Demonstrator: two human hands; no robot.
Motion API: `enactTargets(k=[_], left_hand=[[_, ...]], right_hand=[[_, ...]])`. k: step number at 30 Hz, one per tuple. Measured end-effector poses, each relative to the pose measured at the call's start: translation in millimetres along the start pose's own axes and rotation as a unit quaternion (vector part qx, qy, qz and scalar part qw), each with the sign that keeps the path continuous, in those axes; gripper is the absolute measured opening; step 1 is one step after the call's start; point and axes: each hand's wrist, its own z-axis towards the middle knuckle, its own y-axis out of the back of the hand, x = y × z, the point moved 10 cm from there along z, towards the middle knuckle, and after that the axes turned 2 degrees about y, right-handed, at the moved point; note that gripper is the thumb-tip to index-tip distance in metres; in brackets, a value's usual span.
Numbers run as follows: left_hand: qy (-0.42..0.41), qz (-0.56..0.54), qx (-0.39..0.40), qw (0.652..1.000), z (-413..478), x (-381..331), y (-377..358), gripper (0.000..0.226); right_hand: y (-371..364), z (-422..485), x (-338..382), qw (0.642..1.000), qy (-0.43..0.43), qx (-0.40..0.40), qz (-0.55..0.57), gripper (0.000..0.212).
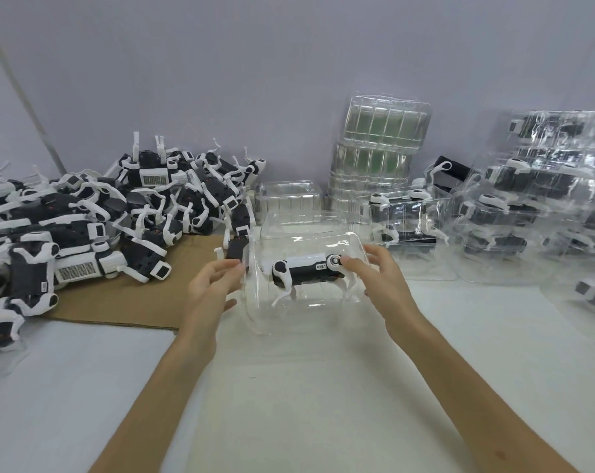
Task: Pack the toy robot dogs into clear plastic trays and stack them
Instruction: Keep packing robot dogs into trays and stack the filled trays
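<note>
Head view. I am looking down at a pale worktop [323,387] where both bare hands are meeting at one clear plastic tray [289,322] near the centre.

A toy robot dog [306,269] is lying inside this tray. Its black-and-white body is running left to right and its white legs are pointing toward me.

The left hand [217,285] is reaching to the tray's left wall. Its fingers [233,268] are lying nearly straight and slightly apart, their tips touching the plastic, with the thumb hanging lower and gripping nothing.

The right hand [378,278] is coming in from the right. Its fingers [352,264] are spread and fairly straight, and one tip is resting at the dog's round right-end joint. I cannot tell whether that tip is touching the toy or the clear plastic over it.

A pile of unpacked dogs [101,213] is lying at left, partly over a sheet of brown cardboard [125,302]. An empty tray [289,196] is standing just behind the held one. A stack of nested empty trays [378,148] is leaning at the wall [289,46]. A stack of packed trays [535,206] is rising at right, and a single packed tray [409,213] is sitting between it and the centre.
</note>
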Motion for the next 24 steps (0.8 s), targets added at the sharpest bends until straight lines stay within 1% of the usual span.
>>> enactTargets(k=[4,6,7,8,9,10,11,12,14,16,19,20,22,24], left_hand=[[-0.009,0.02,-0.002,1.0,-1.5,-0.8,-0.4,0.013],[-0.026,0.033,-0.005,0.999,-2.5,-4.7,-1.0,0.013],[-0.031,0.039,-0.002,0.999,-2.8,-5.7,-2.4,0.014],[-0.033,0.046,0.005,0.998,-3.3,-5.6,-4.6,0.015],[-0.034,0.056,0.015,0.998,-3.9,-4.7,-7.8,0.016],[-0.036,0.071,0.026,0.996,-4.7,-3.4,-11.5,0.017],[-0.043,0.087,0.037,0.995,-5.9,-2.5,-15.9,0.017],[-0.052,0.102,0.046,0.992,-7.6,-2.3,-19.9,0.016],[-0.07,0.12,0.06,0.988,-10.6,-3.2,-26.5,0.016],[-0.075,0.125,0.08,0.986,-12.2,-3.0,-32.0,0.014],[-0.044,0.104,0.116,0.987,-13.5,3.3,-40.1,0.018],[-0.035,0.1,0.124,0.987,-13.6,5.6,-42.2,0.019],[-0.031,0.113,0.129,0.985,-13.2,9.1,-44.6,0.02],[-0.029,0.123,0.128,0.984,-11.1,12.7,-45.0,0.021]], right_hand=[[3.2,-0.8,-0.1,0.999,-0.002,-0.01,-0.03,0.045],[11.8,-3.7,10.9,0.992,0.049,-0.054,-0.104,0.048],[15.2,-8.0,22.5,0.979,0.096,-0.081,-0.16,0.051],[14.5,-15.2,38.1,0.958,0.16,-0.101,-0.215,0.054],[8.0,-24.3,54.0,0.931,0.232,-0.102,-0.261,0.056],[-3.6,-33.6,66.4,0.905,0.295,-0.077,-0.296,0.059],[-18.4,-41.5,72.8,0.885,0.336,-0.03,-0.322,0.06],[-34.6,-48.7,73.6,0.867,0.358,0.029,-0.345,0.061],[-64.9,-59.6,62.7,0.829,0.361,0.141,-0.403,0.064],[-84.1,-63.5,46.9,0.796,0.333,0.204,-0.463,0.067],[-96.2,-61.6,34.4,0.755,0.301,0.229,-0.536,0.068],[-96.4,-59.8,32.3,0.746,0.292,0.229,-0.552,0.067],[-89.4,-55.8,29.8,0.747,0.274,0.22,-0.565,0.064],[-73.7,-52.3,27.5,0.759,0.259,0.204,-0.562,0.061]])
